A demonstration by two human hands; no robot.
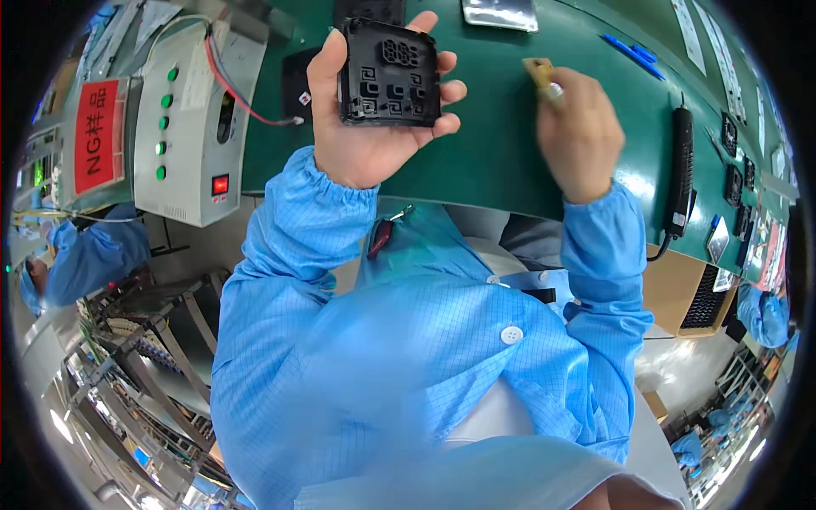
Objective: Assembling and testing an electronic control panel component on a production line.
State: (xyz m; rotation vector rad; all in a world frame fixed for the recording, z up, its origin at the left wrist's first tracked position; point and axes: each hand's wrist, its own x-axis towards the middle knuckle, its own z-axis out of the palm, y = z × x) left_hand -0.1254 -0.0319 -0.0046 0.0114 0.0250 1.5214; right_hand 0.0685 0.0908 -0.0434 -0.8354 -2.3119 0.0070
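My left hand [353, 157] is raised over the green bench with its palm up. Its thumb and fingers hold a black square plastic housing [390, 75] by the sides. The housing's upper face shows a cluster of round openings and several small square recesses. Off to the right, my right hand [582, 132] is closed and slightly blurred by motion. From its fingertips sticks a small yellowish piece [538, 71] with a pale, shiny end; its kind is not clear. A gap of bare bench separates the two hands.
A pale control box [183, 119] with green buttons, a lit red switch and trailing wires [246, 106] stands at the left. A blue pen [633, 56], a black rod-shaped tool [682, 170] and several black parts [733, 183] lie rightward. A silvery flat piece [500, 13] lies at the far edge.
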